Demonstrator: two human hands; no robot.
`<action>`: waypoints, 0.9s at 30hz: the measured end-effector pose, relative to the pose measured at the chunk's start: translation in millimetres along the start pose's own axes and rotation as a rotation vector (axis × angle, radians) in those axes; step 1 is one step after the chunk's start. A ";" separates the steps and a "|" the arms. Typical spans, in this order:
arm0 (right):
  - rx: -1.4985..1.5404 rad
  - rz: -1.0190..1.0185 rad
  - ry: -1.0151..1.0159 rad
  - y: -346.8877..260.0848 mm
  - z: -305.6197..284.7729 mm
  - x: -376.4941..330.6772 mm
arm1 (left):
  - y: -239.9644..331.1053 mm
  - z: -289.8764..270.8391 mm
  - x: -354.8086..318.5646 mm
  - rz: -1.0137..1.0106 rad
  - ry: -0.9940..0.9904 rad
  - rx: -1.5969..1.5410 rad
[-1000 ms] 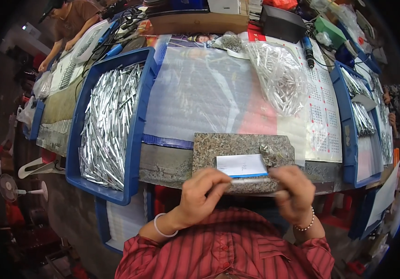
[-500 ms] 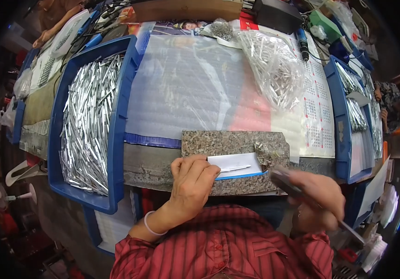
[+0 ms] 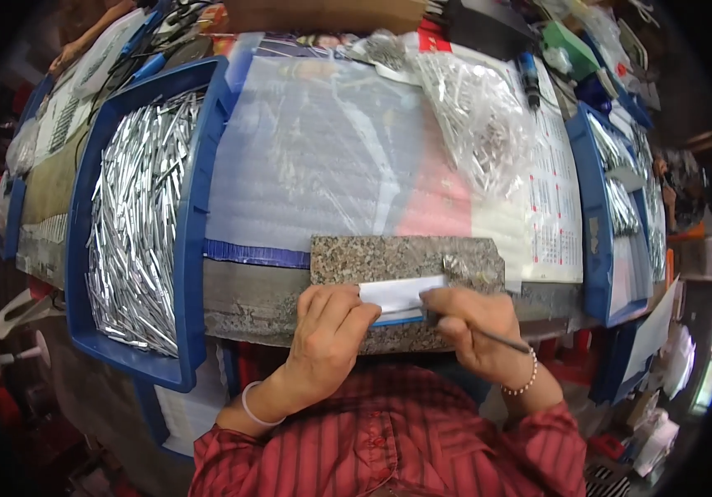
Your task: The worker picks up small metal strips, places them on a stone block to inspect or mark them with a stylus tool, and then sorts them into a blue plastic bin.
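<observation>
A white folded sheet or strip with a blue lower edge lies on a speckled stone block at the table's front edge. My left hand grips its left end, fingers bent and closed. At its right end, the fingertips of my right hand touch the white part. That hand is closed round a slim dark tool whose shaft points toward my right wrist; its kind does not show. Just beyond my right fingers, a small clear bag of tiny pieces rests on the block.
To the left stands a blue tray full of silvery metal rods. A clear bag of white sticks lies at the back right. Another blue tray stands far right. A plastic-covered mat spreads beyond the block.
My right hand has swung in from the right to the white sheet's end. The white part now covers the slim silvery piece that lay on it. My left hand keeps its hold.
</observation>
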State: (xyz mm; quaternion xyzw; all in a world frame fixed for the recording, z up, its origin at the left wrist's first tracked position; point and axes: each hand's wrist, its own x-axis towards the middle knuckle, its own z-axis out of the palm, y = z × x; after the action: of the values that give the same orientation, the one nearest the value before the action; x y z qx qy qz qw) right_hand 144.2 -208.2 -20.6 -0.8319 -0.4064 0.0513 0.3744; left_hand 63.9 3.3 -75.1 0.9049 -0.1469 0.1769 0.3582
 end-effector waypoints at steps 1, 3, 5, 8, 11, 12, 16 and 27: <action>0.010 0.022 0.010 -4.5 2.7 -5.9 | 0.5 -2.2 -1.6 -0.007 -0.001 0.000; -0.001 0.010 -0.008 -5.4 1.2 -4.8 | 1.5 -6.6 -2.7 -0.062 0.028 -0.037; 0.019 0.011 0.008 -4.2 2.0 -5.3 | 1.7 -7.7 -6.9 -0.101 0.066 -0.042; 0.024 0.021 0.027 -13.6 -1.5 2.1 | 0.9 -7.9 -9.8 -0.122 0.080 -0.018; 0.177 -0.191 0.357 -49.4 -13.9 -1.8 | 2.7 -7.0 -11.0 -0.086 0.070 -0.002; 0.050 -0.133 0.131 -47.6 -3.4 9.7 | 3.8 -9.4 -7.8 -0.091 0.055 0.006; -0.012 -0.042 -0.094 -22.5 26.1 14.4 | -0.8 -13.6 -4.1 -0.089 0.038 -0.020; 0.235 0.078 0.143 -42.1 1.1 21.0 | -2.0 -12.6 0.3 0.013 -0.017 0.254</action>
State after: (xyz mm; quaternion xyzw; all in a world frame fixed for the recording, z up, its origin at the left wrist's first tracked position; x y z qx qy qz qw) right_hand 130.9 -176.2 11.2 -0.7990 -0.3372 0.0536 0.4951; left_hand 62.3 13.5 -67.6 0.9434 -0.1324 0.1890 0.2381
